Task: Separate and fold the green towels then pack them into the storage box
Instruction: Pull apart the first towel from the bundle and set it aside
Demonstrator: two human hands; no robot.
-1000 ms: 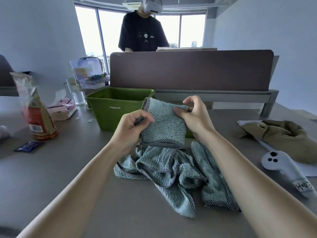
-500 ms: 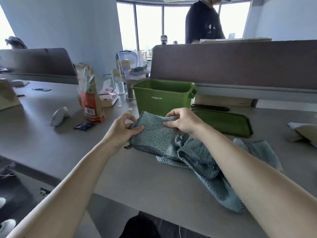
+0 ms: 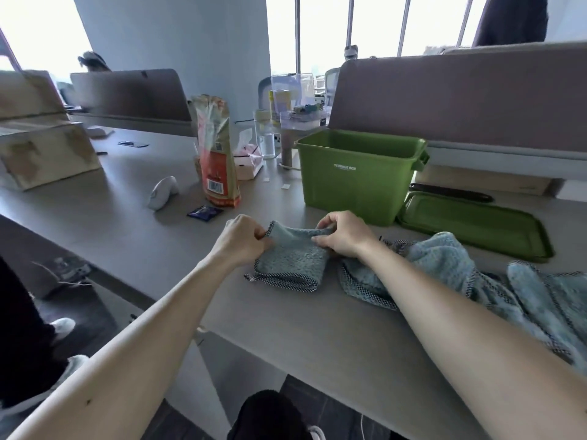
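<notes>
On the table [image 3: 127, 223], left hand [image 3: 244, 239] and right hand [image 3: 344, 238] pinch the folded towel [image 3: 290, 263]; at three o'clock, loose towels [image 3: 444, 258] run off frame.

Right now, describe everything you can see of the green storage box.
The storage box is green, smooth plastic by the look, rectangular with a thick rim and a handle at its right end. White lettering marks its front wall. It stands upright and open on the grey table; its floor is hidden. Its lid lies flat just to its right. The left hand and right hand pinch a folded towel in front, not touching it.
</notes>
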